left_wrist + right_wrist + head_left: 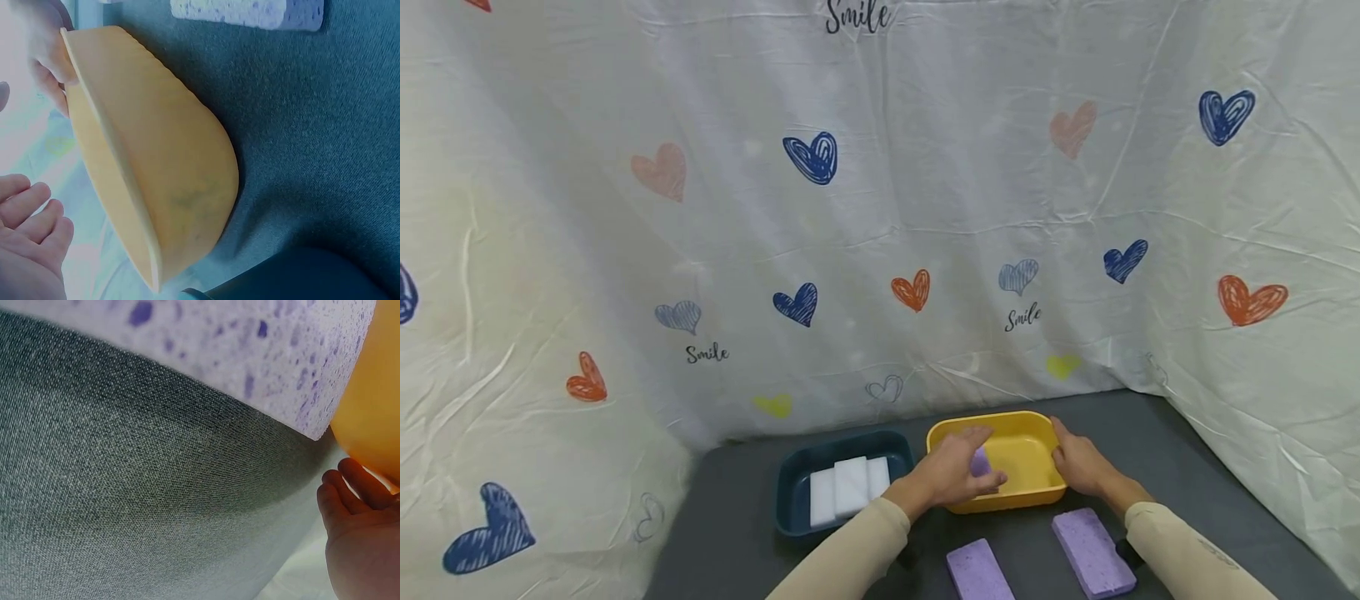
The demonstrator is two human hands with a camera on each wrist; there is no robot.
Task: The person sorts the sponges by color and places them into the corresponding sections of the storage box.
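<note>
A yellow plastic tub (1026, 462) stands on the dark table in the head view. My right hand (1082, 465) grips its right end, thumb at the rim and fingers against the outer wall. Over the tub's left side hovers my left hand (947, 473), thumb and fingers spread apart. A purple sponge (980, 462) shows inside the tub between them, partly hidden by that hand. In the left wrist view the left hand's fingers (37, 215) are relaxed beside the tub's rim, holding nothing.
Left of the yellow tub is a dark teal tub (785, 492) with white sponge blocks (850, 487) in it. Two purple sponges lie in front, one nearer the middle (979, 571) and one by the right forearm (1093, 552). A heart-printed cloth (880, 208) hangs behind the table.
</note>
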